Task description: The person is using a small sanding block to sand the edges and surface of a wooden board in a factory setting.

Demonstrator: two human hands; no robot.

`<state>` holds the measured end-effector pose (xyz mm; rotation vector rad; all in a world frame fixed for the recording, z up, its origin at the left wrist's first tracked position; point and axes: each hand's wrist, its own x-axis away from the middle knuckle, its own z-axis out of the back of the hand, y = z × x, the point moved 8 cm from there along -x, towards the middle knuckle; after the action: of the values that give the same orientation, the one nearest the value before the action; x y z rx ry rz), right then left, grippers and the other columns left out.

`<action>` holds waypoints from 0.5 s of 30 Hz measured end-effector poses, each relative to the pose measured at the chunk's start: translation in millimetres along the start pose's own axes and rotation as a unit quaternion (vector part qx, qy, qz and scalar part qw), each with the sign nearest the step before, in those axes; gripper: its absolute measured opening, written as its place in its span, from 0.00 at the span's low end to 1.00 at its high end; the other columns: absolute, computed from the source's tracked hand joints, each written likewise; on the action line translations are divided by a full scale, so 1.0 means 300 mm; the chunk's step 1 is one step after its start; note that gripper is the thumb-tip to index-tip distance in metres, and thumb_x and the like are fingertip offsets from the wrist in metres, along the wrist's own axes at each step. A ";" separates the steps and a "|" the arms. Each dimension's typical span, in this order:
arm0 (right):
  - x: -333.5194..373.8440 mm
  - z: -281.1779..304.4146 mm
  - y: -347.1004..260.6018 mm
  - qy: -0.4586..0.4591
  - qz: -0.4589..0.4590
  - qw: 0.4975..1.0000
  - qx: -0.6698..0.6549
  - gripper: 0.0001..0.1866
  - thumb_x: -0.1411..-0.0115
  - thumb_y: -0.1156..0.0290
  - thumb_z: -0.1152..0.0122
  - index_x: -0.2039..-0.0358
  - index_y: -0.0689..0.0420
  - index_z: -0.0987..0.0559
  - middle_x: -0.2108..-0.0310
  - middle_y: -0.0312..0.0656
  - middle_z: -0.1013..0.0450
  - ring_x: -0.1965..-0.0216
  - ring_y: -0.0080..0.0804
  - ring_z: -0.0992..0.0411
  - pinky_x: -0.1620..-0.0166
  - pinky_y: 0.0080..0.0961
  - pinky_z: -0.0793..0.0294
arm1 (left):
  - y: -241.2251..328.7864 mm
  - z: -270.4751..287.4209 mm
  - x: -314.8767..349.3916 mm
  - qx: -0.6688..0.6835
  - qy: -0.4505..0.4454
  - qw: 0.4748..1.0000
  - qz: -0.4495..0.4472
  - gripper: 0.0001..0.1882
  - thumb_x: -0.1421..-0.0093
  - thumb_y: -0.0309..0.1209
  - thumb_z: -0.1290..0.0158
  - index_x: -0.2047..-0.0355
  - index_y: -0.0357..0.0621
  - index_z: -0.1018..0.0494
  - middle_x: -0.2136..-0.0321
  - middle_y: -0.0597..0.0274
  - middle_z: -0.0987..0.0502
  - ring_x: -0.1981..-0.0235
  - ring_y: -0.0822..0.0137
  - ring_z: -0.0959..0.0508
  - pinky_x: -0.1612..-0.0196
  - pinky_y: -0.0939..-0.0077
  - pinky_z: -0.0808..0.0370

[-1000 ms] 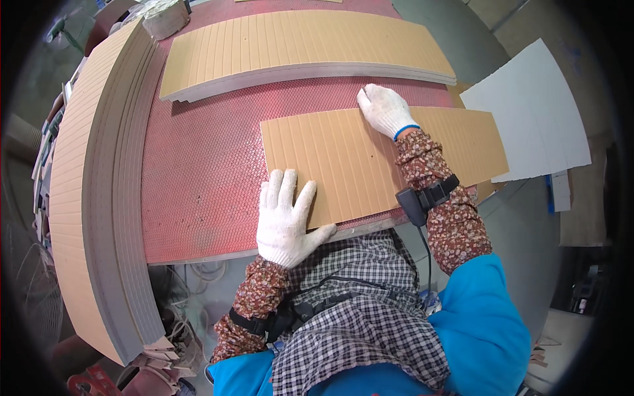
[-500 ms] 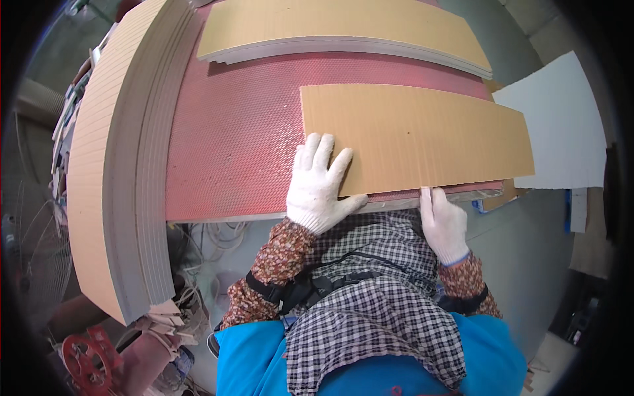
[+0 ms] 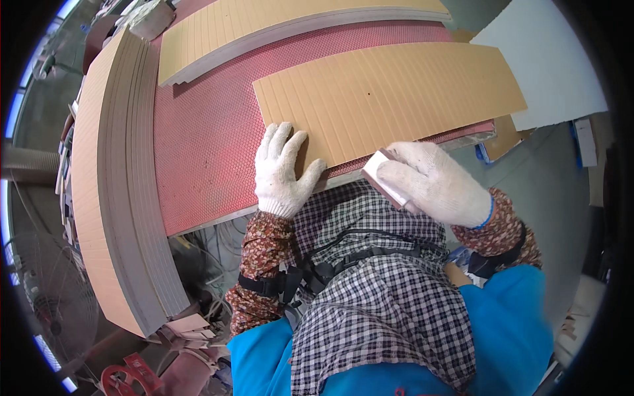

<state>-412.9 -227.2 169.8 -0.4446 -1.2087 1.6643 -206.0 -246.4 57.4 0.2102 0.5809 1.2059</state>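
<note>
A long tan grooved board lies flat on the red textured tabletop, its right end reaching past the table. My left hand, in a white knitted glove, rests open at the board's near left corner with fingers apart. My right hand, gloved too, is closed around a small white block with brown sides, which looks like a sanding block. That block is tilted just off the board's near long edge, in front of my apron; whether it touches the edge I cannot tell.
A tall stack of similar boards runs along the table's left side. Another stack lies at the far side. A large white sheet is beyond the right end. Lower left are a red handwheel and a fan.
My right hand has turned over and risen outward from the board's near edge, bringing the block into fuller view. My left hand stays at the corner. The whole view has shifted and tilted.
</note>
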 end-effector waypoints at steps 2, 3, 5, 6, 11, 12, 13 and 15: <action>-0.001 0.000 -0.091 -0.003 0.096 0.994 0.050 0.11 0.30 0.66 0.42 0.60 0.61 0.20 0.76 0.41 0.28 0.73 0.33 0.26 0.66 0.34 0.25 | -0.007 -0.008 0.006 0.004 0.013 1.000 -0.011 0.32 0.45 0.40 0.31 0.41 0.41 0.24 0.35 0.41 0.30 0.30 0.37 0.36 0.29 0.43 0.37; -0.001 -0.014 -0.119 -0.048 0.085 0.995 -0.020 0.16 0.29 0.64 0.45 0.56 0.65 0.20 0.75 0.40 0.27 0.75 0.27 0.27 0.69 0.28 0.27 | -0.021 -0.021 0.012 -0.001 0.007 1.000 -0.010 0.32 0.45 0.40 0.31 0.41 0.41 0.24 0.35 0.41 0.30 0.30 0.37 0.36 0.29 0.43 0.37; 0.022 -0.025 -0.240 -0.077 0.006 0.996 -0.041 0.21 0.27 0.61 0.49 0.52 0.69 0.21 0.74 0.39 0.25 0.76 0.23 0.28 0.73 0.24 0.29 | -0.044 -0.031 0.011 0.015 0.022 0.999 -0.027 0.32 0.44 0.40 0.31 0.41 0.41 0.24 0.35 0.41 0.30 0.30 0.37 0.36 0.29 0.43 0.37; 0.057 -0.022 -0.282 -0.053 -0.068 0.996 0.012 0.20 0.27 0.62 0.51 0.52 0.69 0.21 0.73 0.40 0.24 0.75 0.24 0.27 0.73 0.26 0.28 | -0.031 -0.047 0.003 0.010 0.035 0.999 -0.027 0.32 0.45 0.40 0.31 0.42 0.41 0.24 0.36 0.42 0.29 0.31 0.36 0.35 0.29 0.43 0.37; 0.069 -0.185 -0.325 -0.196 0.157 0.958 -0.136 0.15 0.28 0.66 0.46 0.57 0.66 0.19 0.75 0.41 0.23 0.74 0.28 0.25 0.71 0.31 0.28 | 0.024 -0.014 -0.014 0.015 0.063 0.998 -0.027 0.30 0.47 0.39 0.31 0.45 0.41 0.22 0.38 0.41 0.27 0.33 0.36 0.32 0.30 0.42 0.35; 0.080 -0.201 -0.329 -0.212 0.164 0.953 -0.139 0.15 0.28 0.66 0.46 0.57 0.66 0.19 0.75 0.41 0.23 0.74 0.28 0.25 0.71 0.31 0.28 | 0.013 -0.002 -0.009 0.011 0.052 0.998 -0.015 0.30 0.47 0.38 0.31 0.45 0.40 0.22 0.39 0.41 0.26 0.33 0.36 0.32 0.30 0.43 0.35; 0.093 -0.210 -0.333 -0.222 0.171 0.949 -0.143 0.15 0.28 0.66 0.46 0.57 0.66 0.19 0.75 0.41 0.23 0.74 0.28 0.25 0.71 0.31 0.28 | 0.016 -0.001 -0.016 0.028 0.058 0.997 -0.029 0.29 0.48 0.37 0.31 0.46 0.40 0.21 0.40 0.41 0.25 0.33 0.37 0.31 0.30 0.45 0.34; 0.106 -0.227 -0.342 -0.238 0.181 0.943 -0.146 0.15 0.28 0.66 0.46 0.57 0.66 0.19 0.75 0.41 0.23 0.75 0.28 0.25 0.71 0.31 0.28 | 0.019 -0.002 -0.016 0.018 0.050 0.998 -0.027 0.27 0.47 0.34 0.31 0.46 0.40 0.20 0.39 0.42 0.26 0.33 0.39 0.31 0.30 0.47 0.34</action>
<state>-324.9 -164.2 236.7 -0.4813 -1.8352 1.9833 -212.0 -248.9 60.9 0.1641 0.6919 1.1596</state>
